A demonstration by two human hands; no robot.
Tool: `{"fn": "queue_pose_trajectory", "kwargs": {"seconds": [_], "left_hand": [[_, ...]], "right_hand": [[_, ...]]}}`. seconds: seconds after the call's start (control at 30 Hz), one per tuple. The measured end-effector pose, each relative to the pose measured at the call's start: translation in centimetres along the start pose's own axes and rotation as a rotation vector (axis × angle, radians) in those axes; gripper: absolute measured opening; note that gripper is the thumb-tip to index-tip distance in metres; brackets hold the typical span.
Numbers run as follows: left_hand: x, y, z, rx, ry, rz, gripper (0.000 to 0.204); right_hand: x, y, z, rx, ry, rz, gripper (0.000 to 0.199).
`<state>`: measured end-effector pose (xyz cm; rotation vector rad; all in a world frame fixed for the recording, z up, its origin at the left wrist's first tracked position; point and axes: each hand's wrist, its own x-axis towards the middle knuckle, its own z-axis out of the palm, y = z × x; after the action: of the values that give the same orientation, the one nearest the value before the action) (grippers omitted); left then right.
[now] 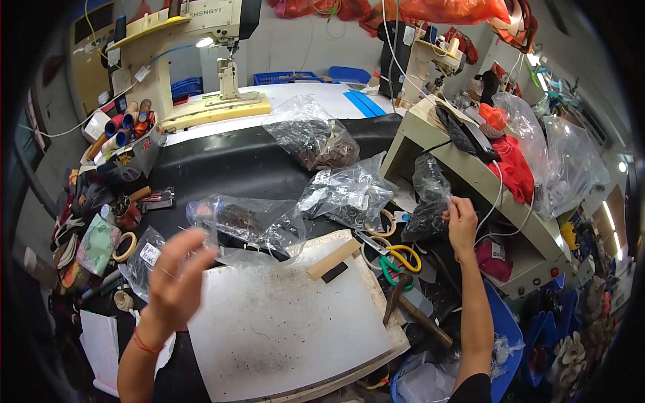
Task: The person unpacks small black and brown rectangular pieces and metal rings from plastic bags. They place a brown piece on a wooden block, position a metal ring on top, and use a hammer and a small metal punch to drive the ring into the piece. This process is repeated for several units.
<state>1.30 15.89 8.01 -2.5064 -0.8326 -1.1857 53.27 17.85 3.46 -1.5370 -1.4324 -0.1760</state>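
- Left hand is nearest to the head camera; its fingers are bent and blurred, and I cannot tell whether they grasp something.
- Just beyond these fingers, toward the right, lies a clear bag with dark contents.
- Right hand pinches a small bag, also with dark contents, just left of its fingertips.
- Yellow-handled scissors lie below-left of the right fingers, a hammer lower.
- Lower, between both hands' fingers, I see a white board.
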Motion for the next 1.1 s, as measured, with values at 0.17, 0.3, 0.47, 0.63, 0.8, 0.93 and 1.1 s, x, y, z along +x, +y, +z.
{"fn": "queue_pose_trajectory", "kwargs": {"seconds": [0.17,0.3,0.47,0.63,0.8,0.93,1.1], "left_hand": [[4.4,4.3,4.0,0.05,-0.205,0.089,0.045],[1.6,-0.7,9.7,0.095,-0.755,-0.443,0.047],[-4.5,-8.0,12.2,0.504,-0.665,-0.488,0.041],[-4.8,-11.8,11.4,0.691,-0.754,-0.775,0.041],[-6.5,-11.3,11.1,0.605,-0.596,-0.725,0.037],[-6.7,-7.4,10.7,0.564,-0.592,-0.557,0.038],[-7.0,-3.7,7.5,0.407,-0.551,-0.384,0.039]], "right_hand": [[1.0,-3.3,-1.6,-0.054,0.16,-0.154,0.009],[2.5,-7.6,-1.4,0.067,-0.118,-0.221,0.009],[4.3,-9.1,0.8,0.132,-0.132,-0.286,0.013],[5.6,-14.3,4.5,0.204,-0.044,-0.504,0.018],[4.2,-19.3,10.5,0.301,0.048,-0.518,0.02],[-0.6,-17.4,15.9,0.207,-0.309,-0.416,0.014],[-5.3,-12.5,19.8,0.25,-0.613,-0.479,0.02]]}}
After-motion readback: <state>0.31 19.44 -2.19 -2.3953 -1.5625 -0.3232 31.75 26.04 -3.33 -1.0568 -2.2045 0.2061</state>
